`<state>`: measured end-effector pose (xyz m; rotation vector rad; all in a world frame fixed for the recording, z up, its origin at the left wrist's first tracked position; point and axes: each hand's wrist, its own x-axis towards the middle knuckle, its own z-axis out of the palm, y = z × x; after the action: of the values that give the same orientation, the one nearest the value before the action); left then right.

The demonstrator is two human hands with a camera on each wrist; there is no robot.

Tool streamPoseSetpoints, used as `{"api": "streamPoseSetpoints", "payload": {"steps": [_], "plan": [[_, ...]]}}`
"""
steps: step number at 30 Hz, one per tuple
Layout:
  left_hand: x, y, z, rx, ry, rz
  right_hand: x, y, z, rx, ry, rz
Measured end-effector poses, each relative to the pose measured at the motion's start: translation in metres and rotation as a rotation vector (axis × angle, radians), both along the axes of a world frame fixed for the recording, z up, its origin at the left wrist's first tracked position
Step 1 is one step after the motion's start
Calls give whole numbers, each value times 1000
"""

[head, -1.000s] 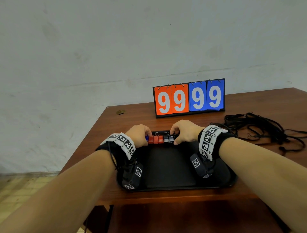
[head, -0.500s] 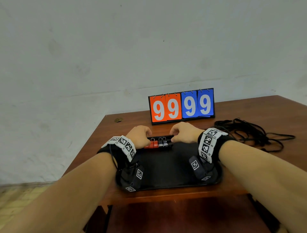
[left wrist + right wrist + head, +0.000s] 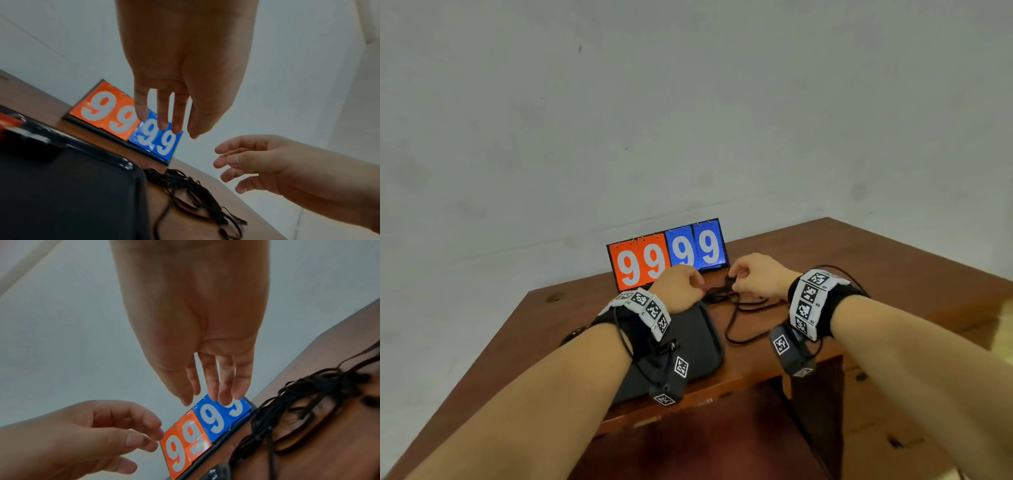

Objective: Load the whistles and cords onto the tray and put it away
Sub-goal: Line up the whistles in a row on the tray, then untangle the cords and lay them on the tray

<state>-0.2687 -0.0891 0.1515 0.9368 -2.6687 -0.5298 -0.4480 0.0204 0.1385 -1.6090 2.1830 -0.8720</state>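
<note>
The left arm [image 3: 571,370] hides the whistles and most of the tray [image 3: 702,346]; the cords [image 3: 195,194] blur in both wrist views.

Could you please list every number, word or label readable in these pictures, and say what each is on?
"99": white digits on the orange cards of the flip scoreboard.
"99": white digits on its blue cards.
Wristband squares: coded patterns with tiny print, too small to read.
No other text is visible.
</note>
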Motion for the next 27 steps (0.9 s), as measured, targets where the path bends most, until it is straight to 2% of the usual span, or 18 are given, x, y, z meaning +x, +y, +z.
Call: {"api": "streamPoseSetpoints", "payload": {"steps": [6,15,22,27], "plan": [[-46,24,-16,12,-26,-52,-45,41,-14,6,-31,-111],[-86,24,-45,64,-123,-13,-98,52,-53,87,-14,-188],[-106,5,-69,126,-288,-2,-109,28,-71,210,64,-41],[-116,-11,-79,151,-324,4,-109,-8,-70,290,167,37]]}}
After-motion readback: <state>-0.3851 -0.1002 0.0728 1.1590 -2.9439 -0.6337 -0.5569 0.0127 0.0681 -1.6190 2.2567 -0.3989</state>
